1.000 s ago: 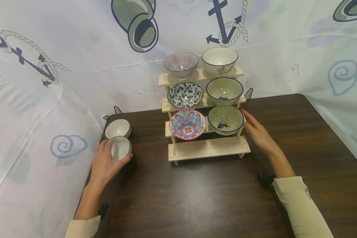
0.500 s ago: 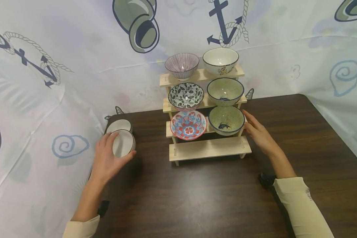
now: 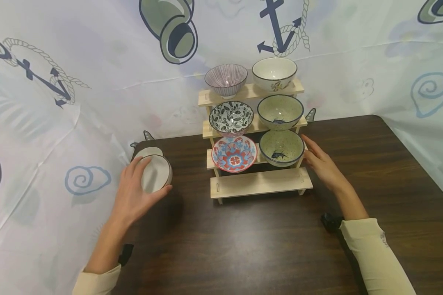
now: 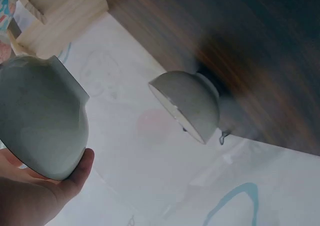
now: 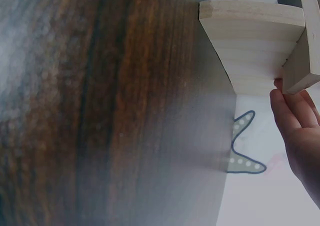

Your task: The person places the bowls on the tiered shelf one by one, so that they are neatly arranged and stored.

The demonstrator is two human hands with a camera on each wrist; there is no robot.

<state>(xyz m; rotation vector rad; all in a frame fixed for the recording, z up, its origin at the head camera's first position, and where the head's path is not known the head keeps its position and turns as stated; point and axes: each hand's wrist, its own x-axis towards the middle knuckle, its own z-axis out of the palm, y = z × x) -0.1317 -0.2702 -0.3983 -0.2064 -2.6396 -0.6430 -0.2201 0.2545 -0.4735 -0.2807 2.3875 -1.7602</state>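
In the head view my left hand point(image 3: 134, 194) grips a small white bowl point(image 3: 156, 174) with a dark rim, fingers at its far side and thumb at the near side. The left wrist view shows this held bowl point(image 4: 42, 113) raised off the table. A second white bowl point(image 3: 149, 151) stands behind it, partly covered. My right hand point(image 3: 325, 168) is at the right side of a tiered wooden stand point(image 3: 260, 183), beside a green speckled bowl point(image 3: 282, 147). In the right wrist view its fingers point(image 5: 284, 111), nearly straight, touch the end of a wooden board; the thumb is not visible.
On the stand's upper steps sit a red-and-blue bowl point(image 3: 234, 154), a black-and-white leaf bowl point(image 3: 231, 118), another green bowl point(image 3: 280, 110), a striped bowl point(image 3: 226, 80) and a cream bowl point(image 3: 274, 73). The dark table point(image 3: 225, 246) meets a patterned cloth point(image 3: 107, 82) behind and at left.
My left hand has lifted the white bowl and shifted it slightly right and away from me, covering more of the bowl behind. The right hand stays at the stand.
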